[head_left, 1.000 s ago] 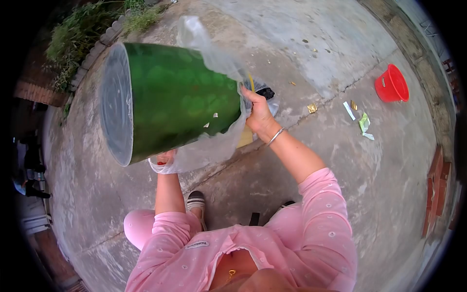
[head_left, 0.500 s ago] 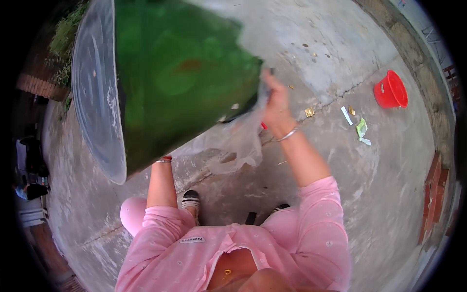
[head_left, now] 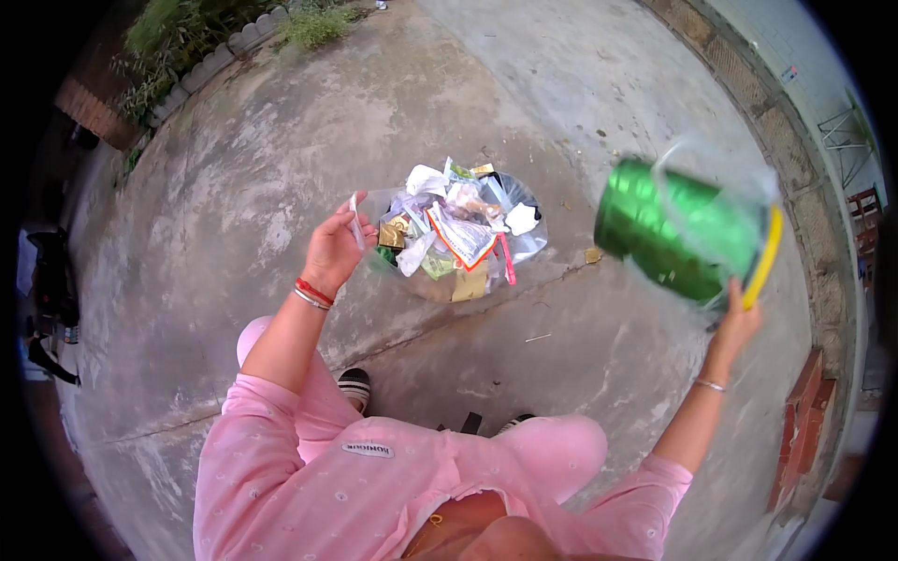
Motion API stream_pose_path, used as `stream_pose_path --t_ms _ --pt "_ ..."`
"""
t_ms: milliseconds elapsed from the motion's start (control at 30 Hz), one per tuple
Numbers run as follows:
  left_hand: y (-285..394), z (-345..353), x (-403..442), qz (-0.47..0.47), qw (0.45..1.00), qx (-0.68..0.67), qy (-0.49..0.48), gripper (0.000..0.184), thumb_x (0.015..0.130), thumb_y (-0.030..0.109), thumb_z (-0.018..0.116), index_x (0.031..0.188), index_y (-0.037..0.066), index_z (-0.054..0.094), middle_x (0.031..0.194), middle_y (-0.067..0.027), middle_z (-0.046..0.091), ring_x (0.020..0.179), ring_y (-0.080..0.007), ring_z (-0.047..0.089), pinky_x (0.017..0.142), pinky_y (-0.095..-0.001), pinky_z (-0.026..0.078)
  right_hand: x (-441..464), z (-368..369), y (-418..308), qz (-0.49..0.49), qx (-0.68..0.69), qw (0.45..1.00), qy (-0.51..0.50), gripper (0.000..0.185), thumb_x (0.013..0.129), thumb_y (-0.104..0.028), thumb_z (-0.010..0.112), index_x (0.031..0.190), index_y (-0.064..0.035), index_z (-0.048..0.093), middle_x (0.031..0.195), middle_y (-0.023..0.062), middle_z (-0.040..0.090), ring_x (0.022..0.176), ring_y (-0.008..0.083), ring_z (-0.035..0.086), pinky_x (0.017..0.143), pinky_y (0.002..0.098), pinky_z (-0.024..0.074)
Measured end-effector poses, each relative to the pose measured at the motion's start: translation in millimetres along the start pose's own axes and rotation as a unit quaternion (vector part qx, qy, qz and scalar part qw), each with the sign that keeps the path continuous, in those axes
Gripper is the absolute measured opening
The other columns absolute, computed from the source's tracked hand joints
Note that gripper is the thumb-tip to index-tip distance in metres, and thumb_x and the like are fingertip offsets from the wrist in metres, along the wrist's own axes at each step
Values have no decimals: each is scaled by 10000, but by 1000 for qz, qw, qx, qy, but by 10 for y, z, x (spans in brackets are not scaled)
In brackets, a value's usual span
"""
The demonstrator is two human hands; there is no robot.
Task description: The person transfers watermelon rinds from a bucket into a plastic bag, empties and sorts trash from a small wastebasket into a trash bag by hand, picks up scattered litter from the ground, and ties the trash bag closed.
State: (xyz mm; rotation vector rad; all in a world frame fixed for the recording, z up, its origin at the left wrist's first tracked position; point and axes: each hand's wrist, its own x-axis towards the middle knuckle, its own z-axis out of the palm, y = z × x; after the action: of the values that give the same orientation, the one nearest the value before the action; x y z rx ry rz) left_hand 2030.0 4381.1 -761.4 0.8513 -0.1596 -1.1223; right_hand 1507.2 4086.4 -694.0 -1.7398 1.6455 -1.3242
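Inside edges of concrete (head_left: 234, 215), rubbish (head_left: 456, 217) sits bagged; left hand (head_left: 339, 248) pinches clear bag (head_left: 531, 247), right hand (head_left: 738, 323) holds green bin (head_left: 655, 220); gold scrap (head_left: 593, 254) loose.

Between the clear bag (head_left: 533, 247) heaped with litter (head_left: 460, 222) and the tilted green bin (head_left: 669, 224) runs a gap where a hand could pass over the concrete floor (head_left: 561, 150); a flat gold wrapper (head_left: 593, 254) lies low in it. The left hand (head_left: 342, 243) crowds the bag's left edge, while the heap's far side lies open to reach. Rightward, the bin and right hand (head_left: 739, 325) bar the way, with red bricks (head_left: 800, 425) near the arm. The bent knees (head_left: 572, 444) bound the space nearest the body.
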Motion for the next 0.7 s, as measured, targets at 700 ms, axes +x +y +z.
stream_pose_path --t_ms 700 --pt "-72 39 323 -34 989 -76 -124 570 890 146 527 1410 51 314 1077 -95 573 1012 -198 530 932 -353 398 -1792 164 637 -144 -447 852 -232 423 698 -328 750 931 -36 553 738 152 614 733 316 625 701 404 471"
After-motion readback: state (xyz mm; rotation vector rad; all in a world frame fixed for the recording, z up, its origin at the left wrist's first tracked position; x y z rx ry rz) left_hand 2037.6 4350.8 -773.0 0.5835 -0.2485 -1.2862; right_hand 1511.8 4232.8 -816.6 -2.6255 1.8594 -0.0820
